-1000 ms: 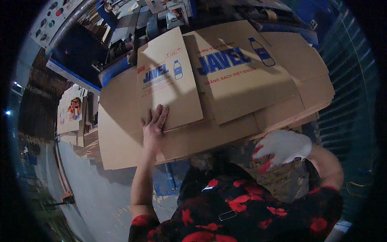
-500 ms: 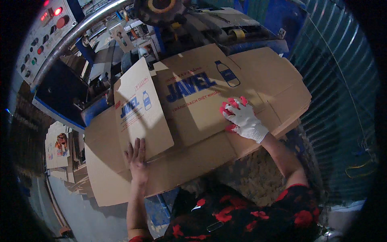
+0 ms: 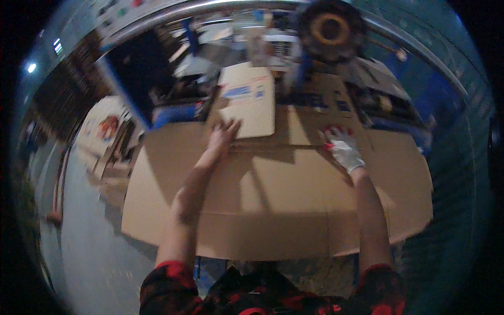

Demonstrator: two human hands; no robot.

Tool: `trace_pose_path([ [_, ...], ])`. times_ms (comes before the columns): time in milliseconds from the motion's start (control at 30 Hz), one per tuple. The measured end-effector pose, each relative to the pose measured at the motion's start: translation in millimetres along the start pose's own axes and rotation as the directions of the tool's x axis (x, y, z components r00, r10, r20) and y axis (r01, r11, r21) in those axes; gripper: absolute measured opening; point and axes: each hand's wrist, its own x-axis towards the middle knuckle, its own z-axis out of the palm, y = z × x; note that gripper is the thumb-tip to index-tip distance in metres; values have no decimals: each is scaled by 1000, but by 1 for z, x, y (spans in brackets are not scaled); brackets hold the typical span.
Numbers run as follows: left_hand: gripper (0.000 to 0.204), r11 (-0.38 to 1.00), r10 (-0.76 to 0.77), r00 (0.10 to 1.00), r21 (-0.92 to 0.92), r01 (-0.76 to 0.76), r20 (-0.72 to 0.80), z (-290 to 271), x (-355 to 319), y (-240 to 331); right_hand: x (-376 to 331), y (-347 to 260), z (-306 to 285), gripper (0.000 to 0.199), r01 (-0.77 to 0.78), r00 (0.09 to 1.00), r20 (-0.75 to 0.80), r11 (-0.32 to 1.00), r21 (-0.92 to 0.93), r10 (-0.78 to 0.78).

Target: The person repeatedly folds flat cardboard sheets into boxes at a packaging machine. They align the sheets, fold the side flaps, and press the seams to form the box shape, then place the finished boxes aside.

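Note:
A printed flat cardboard box blank (image 3: 310,123) lies partly in under the machine, with a folded-over flap (image 3: 248,102) standing out pale on its left. My bare left hand (image 3: 224,134) rests on the near left corner of that flap, fingers spread. On the blank's near right part lies my right hand (image 3: 344,149), in a white glove with red fingertips; its fingers are stretched forward, slightly blurred. Beneath both hands and forearms spreads a larger plain cardboard sheet (image 3: 262,194) on the stack.
Ahead stands the machine, with a round dark wheel (image 3: 331,31), a metal bar (image 3: 173,21) across the top and a blue side panel (image 3: 136,73). More cardboard pieces (image 3: 105,136) are piled at the left above the grey floor (image 3: 94,236). A corrugated wall (image 3: 451,210) rises at the right.
Both hands have slid forward with the printed blank, toward the machine. More of the plain cardboard beneath now shows. The whole view has also turned.

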Motion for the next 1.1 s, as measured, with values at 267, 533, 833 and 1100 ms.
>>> trace_pose_path([
  [267, 50, 988, -144, 979, 27, 150, -144, -76, -148, -1, -78, -13, -11, 54, -155, 901, -322, 907, 391, 292],
  [533, 80, 494, -840, 521, 184, 850, -149, -143, -419, -91, -257, -57, -82, 47, -225, 970, 106, 972, 64, 218],
  [833, 73, 469, -811, 548, -333, 818, 205, -187, -401, -94, -394, -34, -95, 51, -894, 162, -175, 220, 390, 971],
  [1100, 46, 389, -799, 566, -891, 235, -200, -237, -371, -34, -404, -13, -103, 44, -96, -47, 173, -177, 980, 984],
])
